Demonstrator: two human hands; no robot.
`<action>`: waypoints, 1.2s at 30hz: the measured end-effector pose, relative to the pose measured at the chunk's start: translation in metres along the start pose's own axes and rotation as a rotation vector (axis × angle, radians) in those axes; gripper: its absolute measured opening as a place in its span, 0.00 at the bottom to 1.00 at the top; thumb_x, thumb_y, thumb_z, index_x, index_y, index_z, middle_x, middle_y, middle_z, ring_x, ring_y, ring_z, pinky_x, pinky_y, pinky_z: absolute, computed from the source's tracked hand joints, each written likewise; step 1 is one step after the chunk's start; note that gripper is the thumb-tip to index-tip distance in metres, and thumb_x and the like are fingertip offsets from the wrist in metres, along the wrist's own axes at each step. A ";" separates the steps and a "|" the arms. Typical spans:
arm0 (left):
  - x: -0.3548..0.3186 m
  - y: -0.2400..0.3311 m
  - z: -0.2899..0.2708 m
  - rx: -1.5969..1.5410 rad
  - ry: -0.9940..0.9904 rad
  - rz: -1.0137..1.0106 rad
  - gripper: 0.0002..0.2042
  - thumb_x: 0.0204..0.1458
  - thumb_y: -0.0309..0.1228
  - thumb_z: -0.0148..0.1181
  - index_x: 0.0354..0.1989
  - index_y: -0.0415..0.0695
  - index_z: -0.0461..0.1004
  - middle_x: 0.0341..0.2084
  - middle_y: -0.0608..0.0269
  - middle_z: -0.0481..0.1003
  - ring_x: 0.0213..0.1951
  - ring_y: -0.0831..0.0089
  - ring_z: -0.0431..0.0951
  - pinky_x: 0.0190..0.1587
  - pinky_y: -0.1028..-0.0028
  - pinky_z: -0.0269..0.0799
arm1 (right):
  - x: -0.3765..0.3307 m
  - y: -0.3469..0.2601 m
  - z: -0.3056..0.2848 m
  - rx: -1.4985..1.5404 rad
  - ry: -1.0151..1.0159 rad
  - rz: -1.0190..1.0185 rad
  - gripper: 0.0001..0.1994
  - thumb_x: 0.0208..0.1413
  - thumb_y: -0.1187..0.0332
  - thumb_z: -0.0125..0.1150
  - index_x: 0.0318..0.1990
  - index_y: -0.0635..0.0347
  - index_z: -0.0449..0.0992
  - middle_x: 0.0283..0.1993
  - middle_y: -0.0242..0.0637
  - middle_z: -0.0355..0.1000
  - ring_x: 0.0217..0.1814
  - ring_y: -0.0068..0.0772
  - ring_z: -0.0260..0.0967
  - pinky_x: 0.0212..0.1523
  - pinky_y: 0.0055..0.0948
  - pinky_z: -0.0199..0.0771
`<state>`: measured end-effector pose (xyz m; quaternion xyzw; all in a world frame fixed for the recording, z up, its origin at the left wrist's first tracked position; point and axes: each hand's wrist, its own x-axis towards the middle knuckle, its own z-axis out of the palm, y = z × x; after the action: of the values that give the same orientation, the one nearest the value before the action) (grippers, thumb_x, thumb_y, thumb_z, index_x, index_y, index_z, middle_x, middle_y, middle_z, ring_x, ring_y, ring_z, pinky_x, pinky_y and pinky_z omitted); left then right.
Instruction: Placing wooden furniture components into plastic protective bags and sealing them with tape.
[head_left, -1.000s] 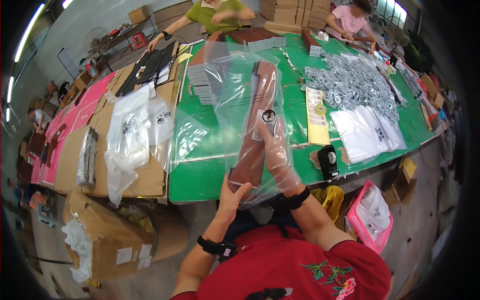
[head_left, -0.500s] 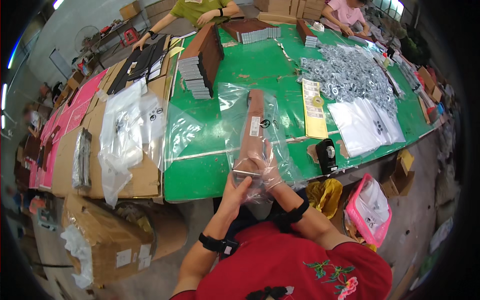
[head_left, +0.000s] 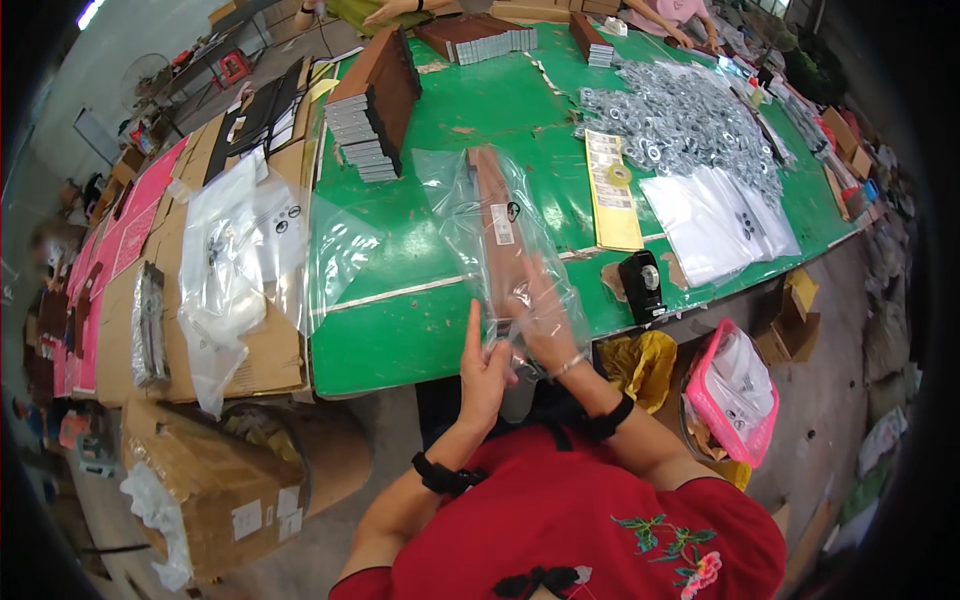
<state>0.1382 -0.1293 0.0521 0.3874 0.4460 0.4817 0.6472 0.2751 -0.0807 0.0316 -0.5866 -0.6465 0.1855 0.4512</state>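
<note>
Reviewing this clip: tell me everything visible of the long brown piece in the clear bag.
The long brown piece is a narrow strip with a smooth-looking surface; its material is uncertain. A white label shows on its farther half. It lies inside a wrinkled, clear plastic bag, its far end pointing away from the wearer across the green table. The right hand covers part of its near half; the left hand is by the near end, contact unclear.

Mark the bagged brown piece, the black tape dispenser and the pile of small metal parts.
Brown piece (head_left: 507, 260): head view, on its long flat face.
Black tape dispenser (head_left: 636, 287): head view, on its body.
Pile of small metal parts (head_left: 685, 122): head view, near its middle.
</note>
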 end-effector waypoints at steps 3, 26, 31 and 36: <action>-0.006 -0.004 -0.004 0.032 0.032 -0.017 0.36 0.63 0.25 0.50 0.77 0.57 0.40 0.24 0.67 0.73 0.20 0.86 0.66 0.21 0.85 0.62 | -0.011 -0.003 -0.008 -0.101 -0.051 -0.188 0.28 0.54 0.61 0.64 0.62 0.58 0.69 0.71 0.55 0.58 0.72 0.58 0.56 0.70 0.53 0.54; -0.028 0.011 0.006 0.322 -0.380 -0.008 0.35 0.66 0.25 0.43 0.77 0.59 0.35 0.32 0.59 0.82 0.20 0.83 0.72 0.23 0.83 0.68 | 0.006 0.046 -0.049 -0.435 -0.158 -0.472 0.15 0.51 0.73 0.55 0.47 0.53 0.78 0.64 0.41 0.68 0.69 0.47 0.62 0.70 0.45 0.60; -0.031 0.022 0.023 0.402 -0.694 -0.015 0.29 0.64 0.22 0.42 0.74 0.56 0.55 0.30 0.64 0.82 0.21 0.83 0.72 0.28 0.81 0.72 | 0.005 0.042 -0.061 -0.257 -0.264 -0.582 0.19 0.52 0.73 0.54 0.53 0.54 0.75 0.67 0.42 0.66 0.72 0.48 0.60 0.72 0.50 0.57; -0.024 0.015 0.055 0.594 -0.823 0.040 0.31 0.61 0.20 0.44 0.72 0.65 0.60 0.33 0.59 0.81 0.21 0.76 0.77 0.31 0.75 0.77 | 0.005 0.047 -0.075 -0.204 -0.347 -0.554 0.32 0.47 0.81 0.55 0.65 0.56 0.67 0.68 0.44 0.64 0.74 0.50 0.56 0.73 0.53 0.54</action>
<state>0.1836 -0.1527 0.0873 0.7209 0.2641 0.1537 0.6220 0.3631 -0.0863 0.0367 -0.3904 -0.8637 0.0873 0.3065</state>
